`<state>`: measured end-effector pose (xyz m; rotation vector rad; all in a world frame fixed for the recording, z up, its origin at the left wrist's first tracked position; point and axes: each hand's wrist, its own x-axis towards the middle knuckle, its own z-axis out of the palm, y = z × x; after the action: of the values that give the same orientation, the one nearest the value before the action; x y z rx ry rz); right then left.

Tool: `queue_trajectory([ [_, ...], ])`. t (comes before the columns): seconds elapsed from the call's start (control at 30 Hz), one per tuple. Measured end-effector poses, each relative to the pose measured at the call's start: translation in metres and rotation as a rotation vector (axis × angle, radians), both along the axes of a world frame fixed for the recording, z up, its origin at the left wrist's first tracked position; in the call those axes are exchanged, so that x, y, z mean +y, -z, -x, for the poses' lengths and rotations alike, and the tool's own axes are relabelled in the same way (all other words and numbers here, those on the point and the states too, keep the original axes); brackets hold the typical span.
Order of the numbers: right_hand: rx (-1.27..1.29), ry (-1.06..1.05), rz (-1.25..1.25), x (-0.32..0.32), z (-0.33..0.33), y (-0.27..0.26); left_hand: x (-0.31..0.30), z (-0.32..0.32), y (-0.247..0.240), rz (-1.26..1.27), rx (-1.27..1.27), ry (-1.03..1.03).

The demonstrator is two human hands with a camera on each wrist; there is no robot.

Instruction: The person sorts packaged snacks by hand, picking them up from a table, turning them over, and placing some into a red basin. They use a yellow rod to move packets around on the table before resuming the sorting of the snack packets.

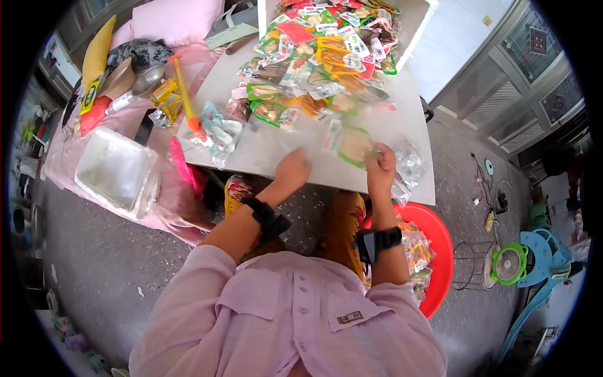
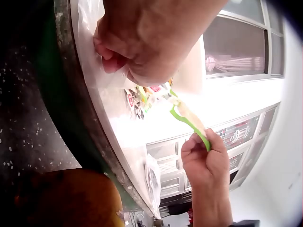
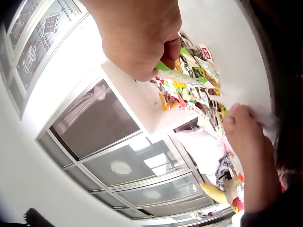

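My right hand (image 1: 380,168) pinches the edge of a flat green-rimmed food packet (image 1: 353,146), raised over the near part of the table. Pale contents show through its clear middle, and motion blurs it. A short way left, my left hand (image 1: 293,169) has its fingers curled on a thin clear plastic bag (image 2: 87,66) by the table's front edge. In the right wrist view that bag trails from the left hand (image 3: 244,127) as a faint, blurred film. Beyond both hands lies a heap of sealed snack packets (image 1: 314,69), green, yellow and red.
A white foam box (image 1: 411,38) stands at the back of the table (image 1: 270,141). Crumpled clear plastic (image 1: 408,164) lies at the right edge. Below it, a red tub (image 1: 443,251) holds more packets. Left, a pink-covered surface bears a lined white tray (image 1: 113,166) and an orange-yellow stick (image 1: 183,94).
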<state>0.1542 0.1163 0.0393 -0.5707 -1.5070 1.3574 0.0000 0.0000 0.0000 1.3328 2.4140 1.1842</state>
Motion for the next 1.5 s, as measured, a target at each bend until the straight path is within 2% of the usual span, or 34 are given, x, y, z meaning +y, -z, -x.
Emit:
queue_trajectory([
  [0.07, 0.001, -0.025, 0.022, -0.007, -0.013, -0.005, 0.006, -0.003, -0.006, 0.081, -0.062, 0.057],
  [0.17, 0.018, -0.045, 0.009, -0.018, -0.019, -0.002, 0.013, -0.013, 0.001, 0.009, -0.017, 0.044],
  [0.37, -0.104, -0.143, 0.016, -0.008, -0.019, 0.026, 0.007, -0.014, -0.017, 0.009, -0.118, 0.079],
  [0.47, -0.056, -0.220, 0.095, -0.009, -0.016, 0.038, 0.009, -0.009, -0.002, 0.028, -0.161, 0.120],
  [0.57, -0.132, -0.125, 0.056, -0.019, -0.008, 0.037, 0.007, -0.016, 0.002, -0.012, 0.049, 0.121],
  [0.67, -0.375, -0.023, -0.409, -0.014, -0.007, 0.046, 0.006, -0.021, 0.002, -0.062, 0.051, 0.135],
  [0.77, -0.500, -0.095, -0.217, -0.014, -0.008, 0.046, 0.003, -0.022, 0.002, -0.044, 0.088, 0.152],
  [0.87, -0.478, -0.294, 0.193, -0.016, -0.007, 0.039, 0.001, -0.023, -0.002, 0.065, 0.101, 0.159],
  [0.97, -0.468, -0.272, 0.255, -0.026, -0.003, 0.033, -0.002, -0.027, 0.001, 0.039, 0.132, 0.145],
  [1.07, -0.422, -0.128, 0.255, -0.034, 0.002, 0.039, -0.002, -0.029, -0.001, 0.044, 0.157, 0.120],
  [1.17, -0.231, 0.007, 0.267, -0.026, 0.010, 0.066, -0.001, -0.029, -0.001, -0.020, 0.188, 0.122],
  [1.27, -0.372, 0.131, -0.245, -0.027, 0.026, 0.077, 0.002, -0.030, 0.002, -0.059, 0.198, 0.128],
  [1.37, -0.538, 0.070, -0.266, -0.038, 0.034, 0.053, 0.000, -0.033, -0.008, -0.071, 0.181, 0.145],
  [1.5, -0.687, 0.068, -0.351, -0.030, 0.028, 0.049, -0.002, -0.032, -0.002, -0.033, 0.191, 0.144],
])
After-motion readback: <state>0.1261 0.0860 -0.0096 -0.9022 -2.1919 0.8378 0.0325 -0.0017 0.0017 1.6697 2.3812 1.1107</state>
